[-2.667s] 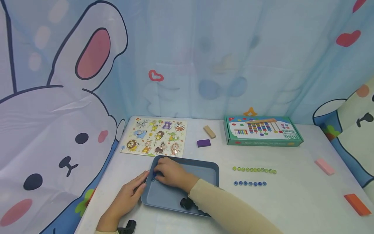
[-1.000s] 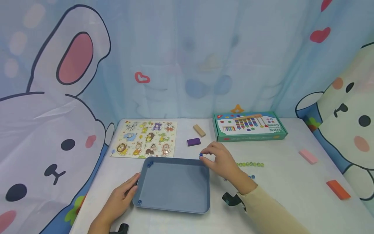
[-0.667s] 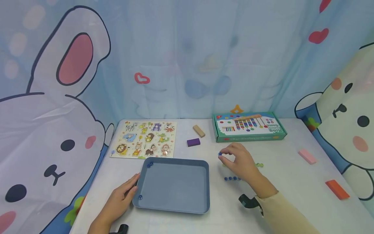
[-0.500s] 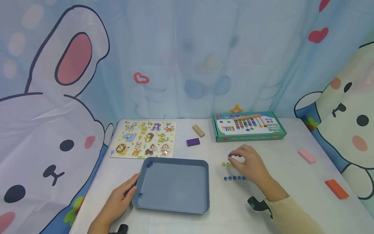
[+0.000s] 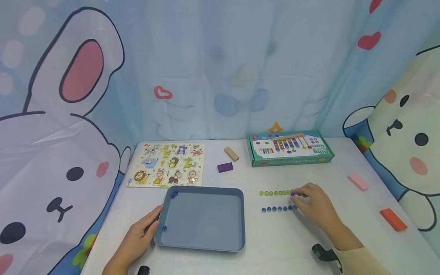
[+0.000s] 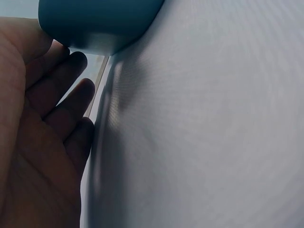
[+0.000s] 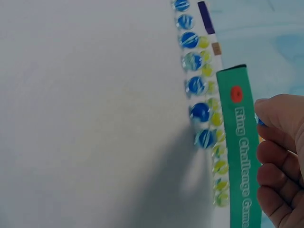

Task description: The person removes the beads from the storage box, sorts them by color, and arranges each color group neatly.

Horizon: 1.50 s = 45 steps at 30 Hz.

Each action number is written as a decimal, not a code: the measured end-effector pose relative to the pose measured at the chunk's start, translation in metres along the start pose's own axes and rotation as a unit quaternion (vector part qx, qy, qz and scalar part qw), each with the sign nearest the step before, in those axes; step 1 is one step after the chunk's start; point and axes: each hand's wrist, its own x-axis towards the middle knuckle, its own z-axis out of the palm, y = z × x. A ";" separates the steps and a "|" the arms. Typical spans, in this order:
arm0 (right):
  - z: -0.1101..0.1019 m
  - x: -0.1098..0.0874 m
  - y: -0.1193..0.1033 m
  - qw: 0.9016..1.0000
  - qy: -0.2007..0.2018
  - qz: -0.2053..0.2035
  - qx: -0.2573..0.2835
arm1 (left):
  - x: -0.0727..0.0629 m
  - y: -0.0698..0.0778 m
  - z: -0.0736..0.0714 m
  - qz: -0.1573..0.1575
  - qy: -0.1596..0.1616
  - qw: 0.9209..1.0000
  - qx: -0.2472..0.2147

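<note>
My right hand [image 5: 317, 208] pinches a blue marble [image 5: 292, 194] between thumb and fingertips, close over the right end of a row of blue marbles [image 5: 274, 209]. In the right wrist view the held marble [image 7: 260, 120] is mostly hidden behind the thumb. Behind the blue row runs a parallel row of yellow-green marbles [image 5: 275, 193], partly covered by the fingers. A blue-grey tray [image 5: 203, 221] holds a few blue marbles [image 5: 174, 194] at its back left and one more near its front left corner. My left hand [image 5: 139, 235] rests against the tray's left side, fingers relaxed.
A green game box [image 5: 292, 162] lies at the back right. A wooden block [image 5: 232, 153] and a purple block [image 5: 225, 167] lie left of it, beside an animal puzzle board [image 5: 166, 164]. Pink [image 5: 358, 181] and orange [image 5: 393, 219] blocks lie far right.
My right hand picked a blue marble from the tray's back left corner, carried it right past the tray and lowered it toward the row's right end. The left hand stays at the tray.
</note>
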 end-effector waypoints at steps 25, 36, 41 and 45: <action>0.008 -0.019 0.035 0.997 -0.075 0.029 -0.018 | -0.002 0.000 0.001 0.009 0.011 1.000 0.004; -0.005 -0.017 0.032 0.997 -0.074 0.029 -0.007 | -0.002 -0.002 0.002 0.007 0.006 1.000 -0.001; -0.014 -0.007 0.021 0.999 -0.037 -0.008 -0.001 | -0.001 0.000 0.001 -0.002 0.000 1.000 0.000; -0.011 0.003 0.004 0.999 -0.016 -0.031 0.007 | -0.001 0.001 0.001 -0.008 -0.003 1.000 -0.002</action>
